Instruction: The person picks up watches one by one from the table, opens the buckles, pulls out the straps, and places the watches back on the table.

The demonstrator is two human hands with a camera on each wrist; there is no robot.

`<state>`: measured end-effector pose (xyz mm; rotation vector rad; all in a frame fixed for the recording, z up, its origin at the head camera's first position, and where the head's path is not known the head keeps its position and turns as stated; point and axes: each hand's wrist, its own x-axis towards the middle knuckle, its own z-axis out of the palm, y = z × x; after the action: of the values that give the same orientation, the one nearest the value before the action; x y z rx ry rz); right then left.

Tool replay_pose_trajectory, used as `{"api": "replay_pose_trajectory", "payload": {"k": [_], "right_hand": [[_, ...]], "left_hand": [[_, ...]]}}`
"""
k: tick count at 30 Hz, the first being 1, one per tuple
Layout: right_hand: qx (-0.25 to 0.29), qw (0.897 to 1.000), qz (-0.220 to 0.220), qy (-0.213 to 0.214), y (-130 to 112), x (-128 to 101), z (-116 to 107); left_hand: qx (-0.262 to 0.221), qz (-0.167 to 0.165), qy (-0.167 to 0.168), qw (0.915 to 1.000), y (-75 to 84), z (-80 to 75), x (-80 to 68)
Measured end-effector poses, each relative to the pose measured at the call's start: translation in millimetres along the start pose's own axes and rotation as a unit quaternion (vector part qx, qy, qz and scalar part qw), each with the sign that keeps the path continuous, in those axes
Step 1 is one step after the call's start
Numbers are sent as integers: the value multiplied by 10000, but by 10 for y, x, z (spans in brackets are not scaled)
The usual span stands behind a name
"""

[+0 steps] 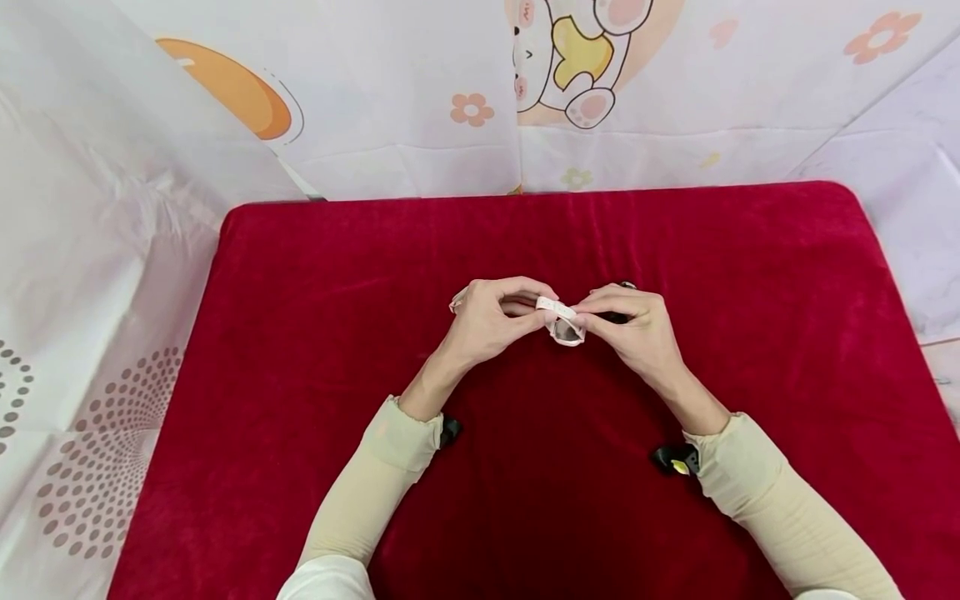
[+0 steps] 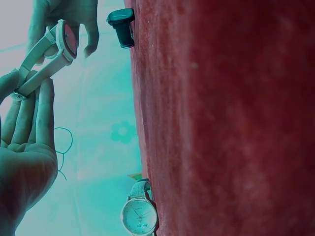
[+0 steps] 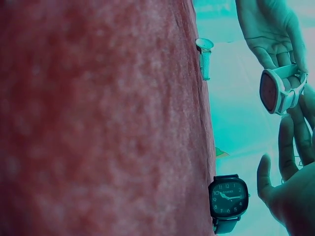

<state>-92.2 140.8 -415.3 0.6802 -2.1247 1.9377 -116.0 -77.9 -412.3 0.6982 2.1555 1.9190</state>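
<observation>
A wristwatch [image 1: 567, 333] with a pale strap is held up between both hands, its strap bent into a loop. At the buckle end, my left hand [image 1: 483, 321] pinches the strap [image 2: 42, 78] between thumb and fingers. On the opposite side my right hand [image 1: 633, 321] pinches the watch's strap close to the case. The dark dial [image 3: 268, 92] faces away from my head, low in the loop. In the right wrist view, the left hand [image 3: 270, 32] reaches in from above and the right hand [image 3: 300, 196] from below.
Beyond the left hand stands a second pale wristwatch [image 2: 139, 216] with a round dial. A black square-faced wristwatch [image 3: 229, 196] stands beyond the right hand. Both are on the red cloth-covered table [image 1: 337, 292]. A printed white curtain [image 1: 397, 83] hangs behind it.
</observation>
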Motion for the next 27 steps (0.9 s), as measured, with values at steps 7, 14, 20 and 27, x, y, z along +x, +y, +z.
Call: {"api": "replay_pose_trajectory", "payload": {"k": [7,14,20,27], "right_hand": [[50,10000,-25,-11,4,6,10],[54,10000,13,-46,-2,-10,17],[23,9999,114,-36,-4,-4,13],[-185,9985,461,-223,-29,16,21]], "left_hand": [[35,-91,-23,10000,2,6,1],[113,-264,-174,9994,4,22,4],[17,-223,-179,9996,16,33,18],[15,-53,-91,9999,-15,26,34]]}}
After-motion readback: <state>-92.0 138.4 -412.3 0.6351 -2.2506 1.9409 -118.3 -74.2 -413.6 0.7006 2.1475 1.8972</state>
